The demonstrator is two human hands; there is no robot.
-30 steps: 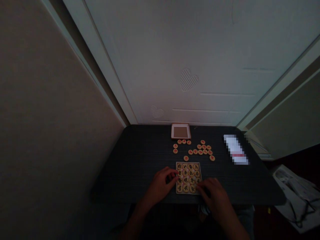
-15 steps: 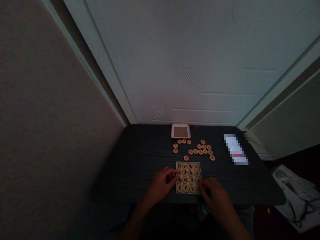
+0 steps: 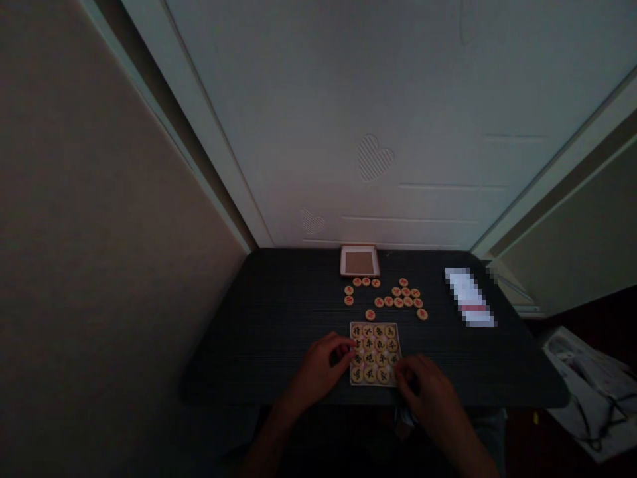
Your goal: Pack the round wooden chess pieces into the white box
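A shallow, pale square box (image 3: 375, 323) lies near the table's front edge. Inside it, round Chinese chess pieces (image 3: 369, 358) with dark characters sit in rows. At the box's left side, the fingertips of my left hand (image 3: 323, 358) grip the rim, thumb and forefinger bent towards each other. My right hand (image 3: 423, 382) is at the lower right corner, its fingers curled together over the edge. Those fingers partly cover the corner spot, and whether they pinch a piece is hidden.
Behind the box lie several loose pieces with red characters (image 3: 399, 303). An upturned-side-up lid or tray (image 3: 359, 274) stands against the white door (image 3: 318, 133). A blurred-out bright phone-like object (image 3: 468, 299) is on the right of the dark table (image 3: 239, 332).
My right fingers have shifted slightly down the box's right edge, showing more of the third-row end piece. My left hand stays at the left rim.
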